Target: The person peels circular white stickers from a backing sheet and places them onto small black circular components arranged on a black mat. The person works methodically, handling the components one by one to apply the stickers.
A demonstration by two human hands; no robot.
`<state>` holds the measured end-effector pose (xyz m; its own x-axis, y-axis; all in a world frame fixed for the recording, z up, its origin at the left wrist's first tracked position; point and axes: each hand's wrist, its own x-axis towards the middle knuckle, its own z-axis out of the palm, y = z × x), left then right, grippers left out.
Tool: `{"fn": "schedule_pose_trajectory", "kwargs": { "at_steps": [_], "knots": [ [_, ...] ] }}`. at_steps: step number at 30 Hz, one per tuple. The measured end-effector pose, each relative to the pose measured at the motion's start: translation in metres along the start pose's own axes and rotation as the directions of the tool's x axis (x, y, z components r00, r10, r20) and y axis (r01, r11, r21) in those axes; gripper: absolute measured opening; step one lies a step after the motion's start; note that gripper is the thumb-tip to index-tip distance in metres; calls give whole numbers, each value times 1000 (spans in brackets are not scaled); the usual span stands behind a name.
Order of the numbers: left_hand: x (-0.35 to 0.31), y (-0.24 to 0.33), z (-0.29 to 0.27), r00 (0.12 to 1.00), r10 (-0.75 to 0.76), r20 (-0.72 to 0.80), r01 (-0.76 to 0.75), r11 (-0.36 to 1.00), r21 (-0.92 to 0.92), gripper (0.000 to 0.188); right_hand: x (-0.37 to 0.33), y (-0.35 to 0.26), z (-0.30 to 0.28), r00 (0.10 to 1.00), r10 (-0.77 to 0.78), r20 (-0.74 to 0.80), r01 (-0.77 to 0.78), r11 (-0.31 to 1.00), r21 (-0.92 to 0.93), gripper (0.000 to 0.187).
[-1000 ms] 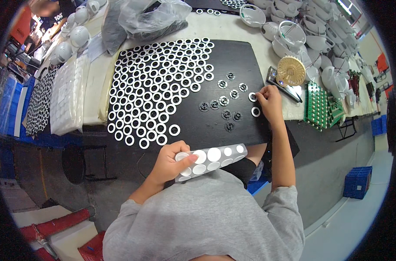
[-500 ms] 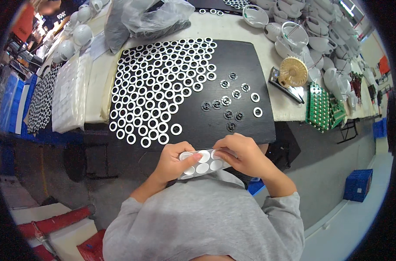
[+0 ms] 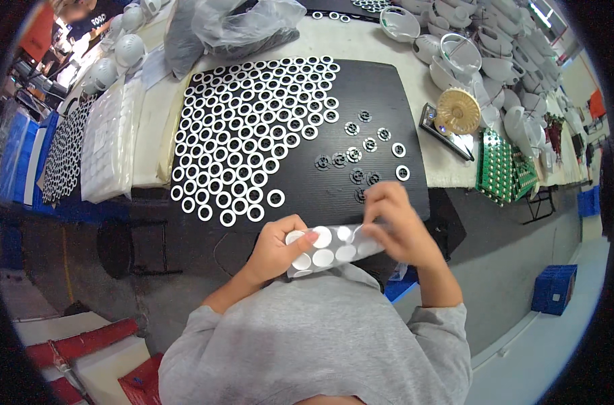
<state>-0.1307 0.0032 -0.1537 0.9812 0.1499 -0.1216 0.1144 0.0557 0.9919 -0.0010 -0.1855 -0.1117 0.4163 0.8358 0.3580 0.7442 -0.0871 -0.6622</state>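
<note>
My left hand (image 3: 278,248) grips one end of a clear sheet of round white stickers (image 3: 324,257), its thumb pressed on top. The sheet is held close to my body, below the near edge of a black ribbed board (image 3: 314,199). At the sheet's other end my right hand (image 3: 405,228), partly blurred, is bent into a pinch at a lifted white sticker (image 3: 359,233). Many white rings with black centres (image 3: 275,198) cover the board's left side. Several bare black round parts (image 3: 340,159) lie at its right, beyond my right hand.
A small fan (image 3: 458,110) and a dark handheld device (image 3: 447,135) stand right of the board. Green circuit boards (image 3: 494,165) and piled white housings (image 3: 492,74) are farther right. A plastic bag (image 3: 246,27) sits behind; a wrapped white stack (image 3: 111,145) lies left.
My right hand has moved right and turned upward, with a white sticker lifting at its fingertips. The sheet has shifted slightly right and more of it shows. My left hand keeps its hold.
</note>
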Motion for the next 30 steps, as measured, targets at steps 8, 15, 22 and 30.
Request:
{"fn": "schedule_pose_trajectory", "kwargs": {
  "at_steps": [8, 15, 22, 30],
  "knots": [
    [-1, -2, -4, 997, -76, 6, 76, 994, -77, 18, -2, 53, -10, 923, 291, -250, -328, 937, -119, 9],
    [0, -1, -4, 997, -61, 54, 64, 996, -65, 17, -1, 70, 4, 909, 317, -269, -390, 875, -288, 10],
    [0, 0, -3, 995, -63, 78, 67, 996, -55, 15, 2, 69, 9, 896, 312, -317, -419, 831, -365, 9],
    [2, -2, -3, 994, -52, 93, 55, 998, -23, 17, 4, 63, 10, 862, 372, -343, -497, 749, -438, 13]
  ]
}}
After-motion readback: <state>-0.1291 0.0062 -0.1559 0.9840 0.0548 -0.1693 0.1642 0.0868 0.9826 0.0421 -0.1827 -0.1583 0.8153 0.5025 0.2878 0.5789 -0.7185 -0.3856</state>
